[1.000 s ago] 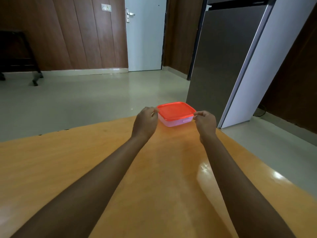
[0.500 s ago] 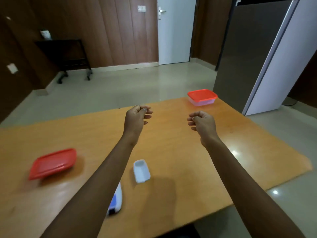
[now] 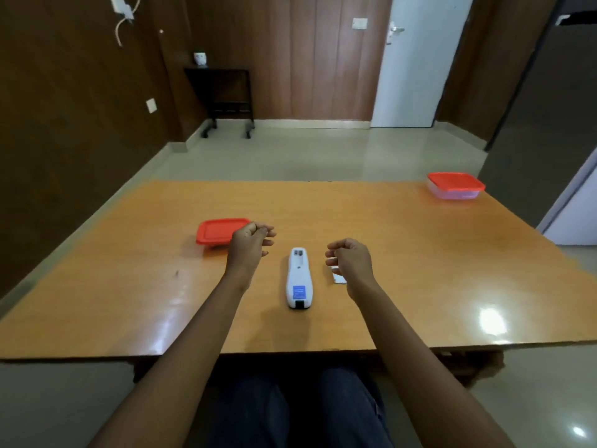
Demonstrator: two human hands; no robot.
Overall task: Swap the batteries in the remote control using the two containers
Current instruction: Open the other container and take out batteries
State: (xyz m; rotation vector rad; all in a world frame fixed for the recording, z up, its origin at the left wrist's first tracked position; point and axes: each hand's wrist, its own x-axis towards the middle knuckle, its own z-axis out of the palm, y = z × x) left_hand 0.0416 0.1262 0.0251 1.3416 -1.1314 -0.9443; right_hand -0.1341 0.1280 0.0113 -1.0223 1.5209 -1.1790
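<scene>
A white remote control lies face down on the orange table, its battery bay uncovered at the far end and a blue label near me. My left hand hovers just left of it and my right hand just right; both are loosely curled and hold nothing. The white battery cover lies partly hidden under my right hand. A red-lidded container sits behind my left hand. A second red-lidded clear container stands at the table's far right corner.
The table's near edge runs above my lap. A black stand is by the far wall, a white door at the back, and a grey fridge beside the table's right end.
My hands let go of the far right container and drew back towards me. The view swung left and down, so the remote now lies between my hands.
</scene>
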